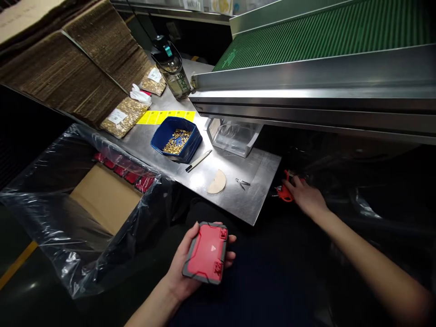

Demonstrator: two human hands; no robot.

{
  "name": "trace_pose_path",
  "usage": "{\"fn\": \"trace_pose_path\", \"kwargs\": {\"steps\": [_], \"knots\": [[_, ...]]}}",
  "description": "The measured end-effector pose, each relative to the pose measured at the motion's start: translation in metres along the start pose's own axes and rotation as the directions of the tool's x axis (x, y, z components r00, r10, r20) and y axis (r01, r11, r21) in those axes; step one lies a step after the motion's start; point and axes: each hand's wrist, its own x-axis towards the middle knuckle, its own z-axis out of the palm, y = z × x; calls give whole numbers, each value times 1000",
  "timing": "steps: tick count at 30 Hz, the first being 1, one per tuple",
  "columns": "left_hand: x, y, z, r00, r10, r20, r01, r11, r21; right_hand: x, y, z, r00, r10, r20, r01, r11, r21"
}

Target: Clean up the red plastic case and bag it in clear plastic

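Both forearms are bare, with no sleeves, gloves, watch or rings showing. The left hand [190, 261] appears below the near edge of the steel table [238, 200], its fingers slim with short nails. The right hand [306, 197] shows just right of that table, its forearm long and lean.

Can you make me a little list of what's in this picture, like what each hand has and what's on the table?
left hand: holds a red case with a grey rim, flat on the palm
right hand: reaches into the dark under the conveyor, touching a red part
table: blue bin of small gold bits, pen, tweezers, clear tray, bottle, two bags of gold bits
box: lined with plastic, red cases in a row at its far side
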Motion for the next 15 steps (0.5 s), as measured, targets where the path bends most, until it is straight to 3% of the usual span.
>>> {"fn": "trace_pose_path", "kwargs": {"steps": [5, 10, 15], "knots": [[4, -18, 5, 974, 27, 224, -60, 989, 139, 19, 16, 38, 995, 98, -32, -98, 995, 16], [5, -21, 0, 968, 1, 253, -46, 984, 174, 14, 14, 52, 987, 148, -65, -142, 986, 93], [9, -17, -4, 962, -7, 273, -46, 981, 186, -7, 7, 44, 969, 233, -78, -219, 963, 155]]}}
